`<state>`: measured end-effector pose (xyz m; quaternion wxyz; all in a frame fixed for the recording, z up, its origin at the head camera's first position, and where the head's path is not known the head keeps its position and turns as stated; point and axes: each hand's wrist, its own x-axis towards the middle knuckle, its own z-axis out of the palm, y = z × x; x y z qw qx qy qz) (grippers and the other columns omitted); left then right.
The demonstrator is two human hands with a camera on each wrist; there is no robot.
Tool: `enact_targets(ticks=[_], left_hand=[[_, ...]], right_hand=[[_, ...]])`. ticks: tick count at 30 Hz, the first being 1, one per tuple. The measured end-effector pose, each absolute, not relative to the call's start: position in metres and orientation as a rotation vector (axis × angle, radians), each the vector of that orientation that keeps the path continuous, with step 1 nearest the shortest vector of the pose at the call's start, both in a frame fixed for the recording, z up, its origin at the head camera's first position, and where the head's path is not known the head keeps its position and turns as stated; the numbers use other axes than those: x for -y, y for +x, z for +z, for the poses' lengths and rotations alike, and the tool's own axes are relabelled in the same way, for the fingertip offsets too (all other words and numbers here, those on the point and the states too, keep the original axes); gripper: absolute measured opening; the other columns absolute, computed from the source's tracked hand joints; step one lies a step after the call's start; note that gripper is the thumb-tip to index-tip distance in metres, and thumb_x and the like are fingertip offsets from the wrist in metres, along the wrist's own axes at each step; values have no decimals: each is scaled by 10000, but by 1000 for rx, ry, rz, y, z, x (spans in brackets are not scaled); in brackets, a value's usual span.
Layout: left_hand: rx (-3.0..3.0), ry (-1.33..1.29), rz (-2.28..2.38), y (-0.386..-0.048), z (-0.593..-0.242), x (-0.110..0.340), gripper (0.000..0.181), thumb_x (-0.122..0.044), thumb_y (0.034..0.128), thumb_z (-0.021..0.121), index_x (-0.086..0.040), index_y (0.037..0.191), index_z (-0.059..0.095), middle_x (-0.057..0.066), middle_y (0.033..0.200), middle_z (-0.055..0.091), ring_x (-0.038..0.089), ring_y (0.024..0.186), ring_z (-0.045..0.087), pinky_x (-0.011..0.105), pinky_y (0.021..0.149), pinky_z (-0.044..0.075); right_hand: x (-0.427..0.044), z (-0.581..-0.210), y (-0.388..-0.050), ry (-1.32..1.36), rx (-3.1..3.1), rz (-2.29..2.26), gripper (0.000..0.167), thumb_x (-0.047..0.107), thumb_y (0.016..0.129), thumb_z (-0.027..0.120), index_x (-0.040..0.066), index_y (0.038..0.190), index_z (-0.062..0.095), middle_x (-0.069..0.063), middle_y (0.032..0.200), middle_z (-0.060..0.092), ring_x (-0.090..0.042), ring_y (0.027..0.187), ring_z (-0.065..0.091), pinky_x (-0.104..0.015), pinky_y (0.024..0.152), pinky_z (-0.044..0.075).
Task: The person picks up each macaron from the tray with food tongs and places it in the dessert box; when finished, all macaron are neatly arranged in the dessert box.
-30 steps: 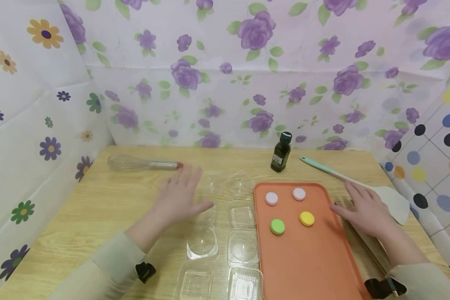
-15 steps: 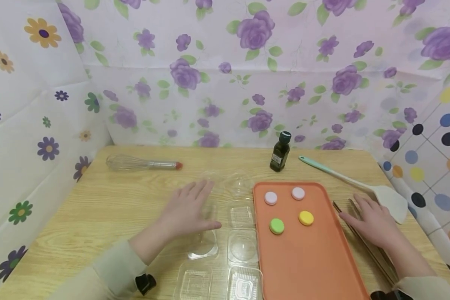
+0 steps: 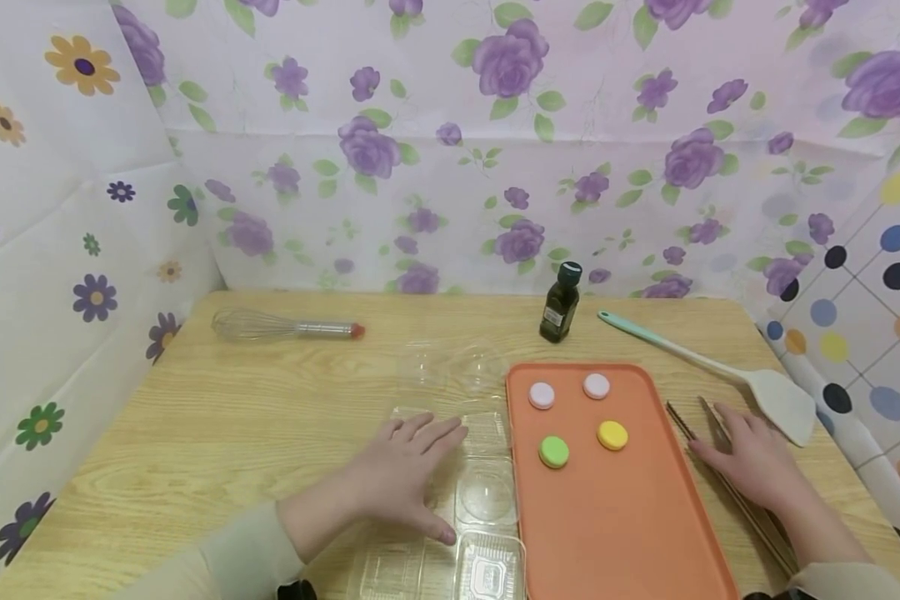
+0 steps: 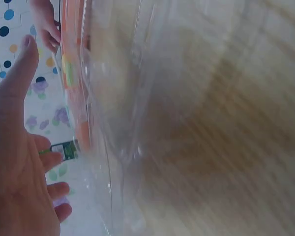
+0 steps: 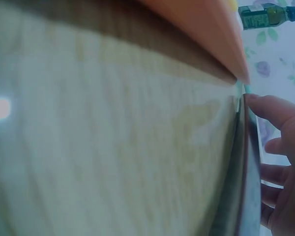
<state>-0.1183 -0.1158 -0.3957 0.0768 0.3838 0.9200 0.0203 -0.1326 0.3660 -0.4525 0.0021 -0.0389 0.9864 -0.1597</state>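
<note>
My left hand spreads over clear plastic boxes laid in rows left of an orange tray. In the left wrist view, its thumb and fingers are apart and hold nothing; a clear box wall stands beside them. My right hand is over metal tongs right of the tray. The right wrist view has its thumb at the upper end of the tongs, with the other fingers loosely bent alongside. Whether those fingers touch the metal is hard to tell.
The orange tray carries a green macaron, a yellow one and two pale pink ones. Behind it stands a dark bottle. A spatula lies at the right, a whisk at the back left.
My left hand has moved toward me and to the right, across the plastic boxes. The right hand has shifted slightly right and toward me, uncovering more of the tongs.
</note>
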Motion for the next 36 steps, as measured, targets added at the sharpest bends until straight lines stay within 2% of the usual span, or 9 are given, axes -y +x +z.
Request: enact_targets(ticks=[11,17,25,31,36], left_hand=[[-2686,1461,27,-98,-407,104,1142,-875,561,529,-169,1434,319,-40,1403,381,216,1233,370,456,970,327],[-2687,1604,-48,-86,-406,95,1062,-874,618,479,-170,1402,345,-37,1328,414,169,1163,411,391,938,347],[-2654,1646,-63,-83,-407,93,984,-869,658,437,-189,1366,375,-72,1293,417,154,1138,409,377,944,333],[-2653,1677,-42,-81,-411,92,943,-857,678,428,-189,1343,396,-71,1267,422,141,1123,404,364,926,335],[-2659,1717,-21,-80,-414,93,901,-843,691,437,-188,1310,415,-67,1234,432,133,1096,408,348,900,340]], right_hand=[[-367,-456,-133,-123,-3099,-547,802,448,874,614,-193,1286,364,-458,1134,426,-599,1026,403,-653,824,312],[-366,-454,-133,-94,-3066,-611,815,452,871,619,-216,1262,364,-458,1100,445,-585,1005,428,-632,797,377],[-359,-447,-133,-90,-3107,-715,559,238,841,655,-174,1182,494,-346,957,596,-457,869,600,-553,715,473],[-352,-441,-135,-133,-3184,-712,491,170,783,689,-133,1143,549,-288,915,623,-418,826,609,-538,700,476],[-346,-438,-131,-221,-3221,-646,464,165,760,693,-81,1138,583,-245,940,606,-395,852,581,-534,706,459]])
